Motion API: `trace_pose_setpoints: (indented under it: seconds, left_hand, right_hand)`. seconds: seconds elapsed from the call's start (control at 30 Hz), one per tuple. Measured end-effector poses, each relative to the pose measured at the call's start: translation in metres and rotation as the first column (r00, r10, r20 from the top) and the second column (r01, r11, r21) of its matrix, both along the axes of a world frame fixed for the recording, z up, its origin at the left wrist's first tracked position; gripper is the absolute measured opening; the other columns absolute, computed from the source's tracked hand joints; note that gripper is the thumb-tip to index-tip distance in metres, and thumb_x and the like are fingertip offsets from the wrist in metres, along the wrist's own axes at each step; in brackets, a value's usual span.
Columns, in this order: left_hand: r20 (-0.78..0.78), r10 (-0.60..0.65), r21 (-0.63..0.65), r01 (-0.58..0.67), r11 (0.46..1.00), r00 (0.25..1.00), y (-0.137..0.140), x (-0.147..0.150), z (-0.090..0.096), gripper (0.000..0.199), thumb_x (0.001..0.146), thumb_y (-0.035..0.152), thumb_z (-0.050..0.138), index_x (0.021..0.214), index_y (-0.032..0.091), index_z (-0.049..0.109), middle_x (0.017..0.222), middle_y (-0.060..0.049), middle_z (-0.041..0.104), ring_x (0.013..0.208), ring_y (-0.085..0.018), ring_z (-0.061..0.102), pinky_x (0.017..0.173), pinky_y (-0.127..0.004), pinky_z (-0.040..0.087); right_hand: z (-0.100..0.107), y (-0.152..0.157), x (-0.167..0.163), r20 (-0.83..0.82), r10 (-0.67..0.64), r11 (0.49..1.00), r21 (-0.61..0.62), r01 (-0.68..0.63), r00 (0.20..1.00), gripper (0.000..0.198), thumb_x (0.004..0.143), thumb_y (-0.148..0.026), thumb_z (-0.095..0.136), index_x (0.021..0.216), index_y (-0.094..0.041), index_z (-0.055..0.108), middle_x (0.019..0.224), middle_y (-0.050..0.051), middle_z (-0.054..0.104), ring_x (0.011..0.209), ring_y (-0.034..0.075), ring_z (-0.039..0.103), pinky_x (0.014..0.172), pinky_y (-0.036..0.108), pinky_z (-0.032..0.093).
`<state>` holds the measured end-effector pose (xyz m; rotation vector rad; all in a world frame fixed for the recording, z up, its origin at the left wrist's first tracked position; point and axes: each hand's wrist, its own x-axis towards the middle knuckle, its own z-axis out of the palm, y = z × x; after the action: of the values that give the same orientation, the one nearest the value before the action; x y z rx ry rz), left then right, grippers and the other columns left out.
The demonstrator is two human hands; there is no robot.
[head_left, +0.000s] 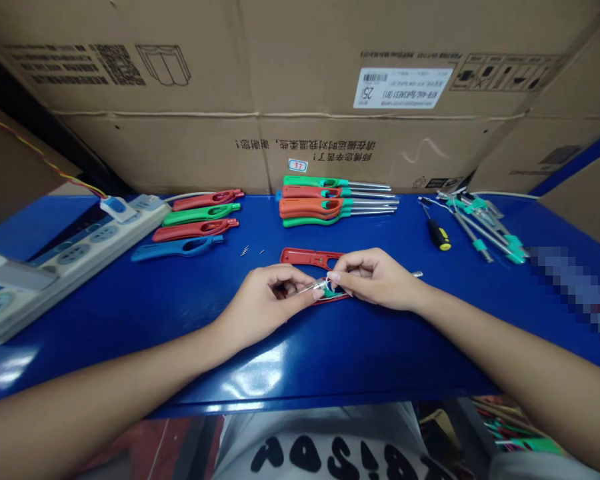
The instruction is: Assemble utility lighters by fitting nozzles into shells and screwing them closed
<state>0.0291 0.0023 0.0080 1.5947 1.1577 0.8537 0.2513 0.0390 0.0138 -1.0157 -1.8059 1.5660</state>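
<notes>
My left hand [275, 297] is closed in a pinch around a small shiny, clear-looking cylinder [321, 285], its tip facing right. Fingers of my right hand [375, 277] press together at that tip, by a thin white wire [329, 284]; part of the wire is hidden by the fingertips. Under both hands lies a red lighter shell half [325, 301] with a green part in it. A metal tube end [418, 274] shows beyond my right wrist. Just behind the hands rests another red shell half [305, 257], partly covered by my right fingers.
Several coloured lighter handles [200, 213] lie left, near a power strip [75, 253]. Assembled long lighters [313, 208] are stacked at the back. Small screws [245, 251] lie loose. A screwdriver [439, 235] and metal tubes with green parts [485, 227] are right; cardboard [260, 87] stands behind.
</notes>
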Motion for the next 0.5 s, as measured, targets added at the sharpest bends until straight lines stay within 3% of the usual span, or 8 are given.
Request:
trace_pose_setpoints:
  seconds: [0.5]
  left_hand:
    - [0.048, 0.032, 0.042, -0.034, 0.999, 0.998, -0.0020, 0.0027, -0.0029, 0.016, 0.077, 0.031, 0.080, 0.084, 0.016, 0.079, 0.076, -0.003, 0.071, 0.064, -0.012, 0.055, 0.060, -0.024, 0.042]
  right_hand:
    - [-0.0012, -0.0037, -0.0008, 0.031, -0.021, 1.000, 0.022, 0.021, 0.999, 0.043, 0.078, -0.055, 0.076, 0.074, -0.014, 0.066, 0.058, -0.001, 0.059, 0.051, 0.007, 0.047, 0.049, 0.021, 0.036]
